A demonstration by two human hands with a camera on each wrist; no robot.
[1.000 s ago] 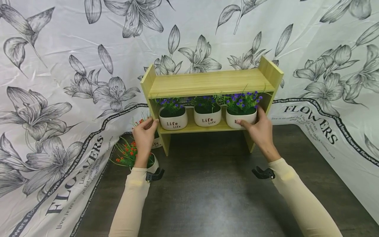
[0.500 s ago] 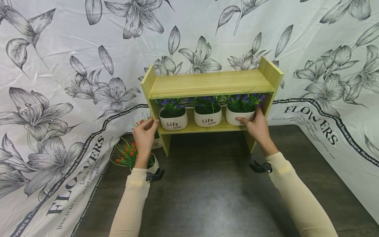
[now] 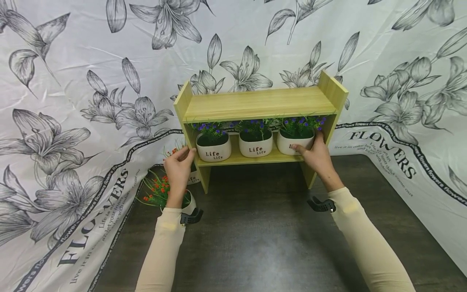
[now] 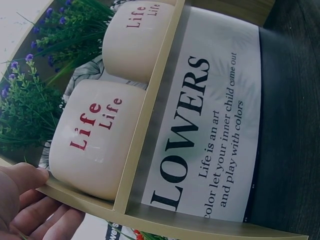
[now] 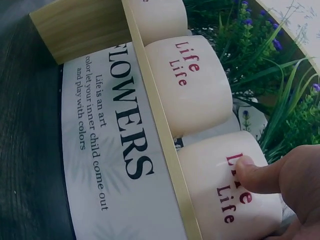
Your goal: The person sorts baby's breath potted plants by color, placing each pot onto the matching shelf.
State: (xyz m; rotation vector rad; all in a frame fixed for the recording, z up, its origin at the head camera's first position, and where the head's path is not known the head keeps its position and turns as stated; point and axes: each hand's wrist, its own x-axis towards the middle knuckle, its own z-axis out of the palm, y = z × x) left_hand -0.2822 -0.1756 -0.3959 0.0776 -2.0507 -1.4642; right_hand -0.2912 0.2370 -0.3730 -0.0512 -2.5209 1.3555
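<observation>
- The right hand (image 3: 319, 160) holds the rightmost white glossy oval pot (image 3: 285, 142), which carries purple flowers and red "Life" lettering and sits at the right end of the lower board of the pale yellow wooden two-tier shelf (image 3: 255, 101).
- Its thumb presses across the lettering while a fingertip shows at the pot's far side, so thumb and fingers are clamped on the pot; the remaining fingers are mostly hidden. Holding front and side together probably lets the hand control the pot in the narrow gap beside the shelf's end.
- The left hand (image 3: 178, 170) pinches the front edge of the shelf's left side panel (image 3: 183, 101), thumb on the inner side, fingers curled outside, seemingly to steady the frame.
- Two matching white pots with purple flowers, the left pot (image 3: 213, 151) and the middle pot (image 3: 255, 147), stand upright on the same board, apart from each other, lettering forward, apparently so the words face outward.
- Left of the shelf, on the dark wood-grain table (image 3: 248, 235), a white pot with orange-red flowers (image 3: 189, 202) stands partly behind the left wrist; a similar pot (image 3: 193, 177) is beyond it, largely hidden.
</observation>
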